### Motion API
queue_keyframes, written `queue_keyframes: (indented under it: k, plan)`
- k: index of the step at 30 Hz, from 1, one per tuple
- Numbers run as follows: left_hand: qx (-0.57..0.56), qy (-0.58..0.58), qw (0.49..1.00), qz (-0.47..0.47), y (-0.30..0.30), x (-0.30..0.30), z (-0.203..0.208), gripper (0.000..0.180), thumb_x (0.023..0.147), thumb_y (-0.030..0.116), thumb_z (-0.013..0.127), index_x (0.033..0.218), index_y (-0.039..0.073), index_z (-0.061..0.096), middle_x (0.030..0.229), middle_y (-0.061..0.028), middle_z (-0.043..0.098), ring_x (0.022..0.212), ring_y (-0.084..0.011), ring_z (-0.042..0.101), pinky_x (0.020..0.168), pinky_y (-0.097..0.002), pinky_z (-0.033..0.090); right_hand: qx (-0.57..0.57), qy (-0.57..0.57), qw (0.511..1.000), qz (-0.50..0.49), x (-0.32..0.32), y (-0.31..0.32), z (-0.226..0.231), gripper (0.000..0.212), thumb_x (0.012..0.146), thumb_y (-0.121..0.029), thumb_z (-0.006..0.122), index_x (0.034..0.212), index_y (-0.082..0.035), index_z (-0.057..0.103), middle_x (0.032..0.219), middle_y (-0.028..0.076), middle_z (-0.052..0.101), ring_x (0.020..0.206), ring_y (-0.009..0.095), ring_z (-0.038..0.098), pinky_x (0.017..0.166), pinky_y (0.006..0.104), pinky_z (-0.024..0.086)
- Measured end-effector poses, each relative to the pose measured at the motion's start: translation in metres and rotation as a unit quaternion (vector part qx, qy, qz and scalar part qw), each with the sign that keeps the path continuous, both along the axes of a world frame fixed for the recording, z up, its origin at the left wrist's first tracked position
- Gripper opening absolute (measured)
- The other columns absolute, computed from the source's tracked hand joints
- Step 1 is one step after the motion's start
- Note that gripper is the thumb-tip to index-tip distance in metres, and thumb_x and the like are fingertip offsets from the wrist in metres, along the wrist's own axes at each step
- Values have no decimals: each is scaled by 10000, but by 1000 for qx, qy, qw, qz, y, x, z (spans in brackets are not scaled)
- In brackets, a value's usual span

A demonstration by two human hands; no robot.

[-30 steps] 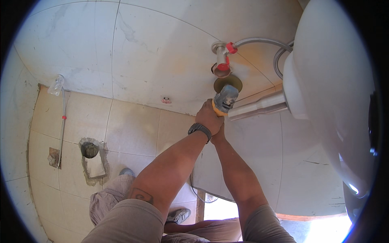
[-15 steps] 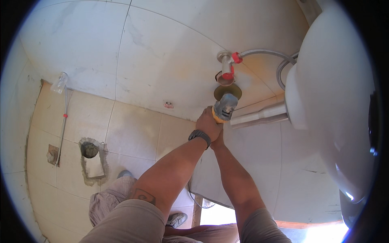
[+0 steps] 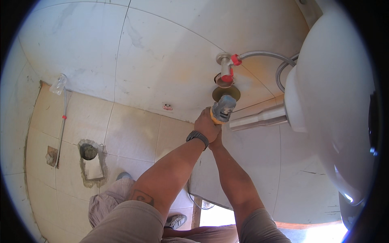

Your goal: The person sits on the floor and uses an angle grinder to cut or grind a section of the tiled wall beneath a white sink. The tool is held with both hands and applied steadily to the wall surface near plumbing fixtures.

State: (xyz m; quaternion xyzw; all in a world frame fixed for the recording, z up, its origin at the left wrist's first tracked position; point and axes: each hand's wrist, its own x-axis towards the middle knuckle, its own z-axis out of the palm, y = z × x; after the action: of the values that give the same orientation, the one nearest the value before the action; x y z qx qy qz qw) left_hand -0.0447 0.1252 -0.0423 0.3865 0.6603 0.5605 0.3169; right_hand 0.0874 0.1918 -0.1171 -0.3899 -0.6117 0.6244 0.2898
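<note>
Both my arms reach forward to an angle grinder (image 3: 224, 107) with a grey head and a yellow body. My left hand (image 3: 206, 124), with a dark watch at the wrist, is closed round the front of the body. Behind it, my right hand (image 3: 217, 141) is mostly hidden; it seems wrapped round the rear of the grinder. The brownish round disc (image 3: 225, 93) is close to the wall, just below a ragged hole (image 3: 219, 79) in the tile. Above the hole is a metal angle valve (image 3: 225, 62) with red parts.
A braided hose (image 3: 263, 53) runs from the valve toward a white washbasin (image 3: 334, 101) on the right. A metal drain pipe (image 3: 259, 118) sticks out from the basin beside the grinder. At left, the floor has a rough drain hole (image 3: 90, 152) and a thin hose (image 3: 63, 125).
The whole picture has shifted very slightly. Both hands keep their hold on the grinder, and its disc stays just below the hole.
</note>
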Motion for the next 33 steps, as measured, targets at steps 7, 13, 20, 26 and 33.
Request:
queue_keyframes:
  k: [7,13,20,26,33]
  plan:
    - [-10,4,1000,-8,0,-1,-1,713,806,210,837,1398,40,478,1324,-227,632,1213,-421,657,1025,-503,557,46,-25,998,25,0,1,-2,493,1040,-86,660,1473,-92,424,1409,48,551,1256,152,575,1008,343,540]
    - [-2,7,1000,0,0,-1,-3,721,815,220,824,1415,35,468,1331,-232,628,1210,-425,656,1027,-508,558,55,-33,997,37,1,0,0,486,1065,-96,612,1503,-116,401,1433,46,537,1290,153,559,1032,343,534]
    - [-6,5,1000,1,-1,-2,-3,728,821,228,821,1420,29,460,1339,-236,623,1217,-423,653,1030,-510,556,-48,70,996,14,2,4,-9,384,1136,-256,472,1504,-148,442,1413,18,567,1293,161,572,1058,352,524]
    - [-7,4,1000,7,-3,-3,-2,724,819,230,823,1414,30,462,1331,-235,625,1216,-423,651,1030,-508,556,-151,161,975,-3,1,6,-13,386,1133,-264,472,1501,-149,444,1418,16,562,1296,164,574,1053,354,525]
    - [-3,0,1000,0,-5,-6,0,708,819,234,821,1402,38,470,1319,-230,630,1211,-423,650,1025,-509,556,-138,146,980,-14,-7,1,-5,425,1104,-161,537,1509,-125,413,1424,33,550,1302,168,568,1043,358,539]
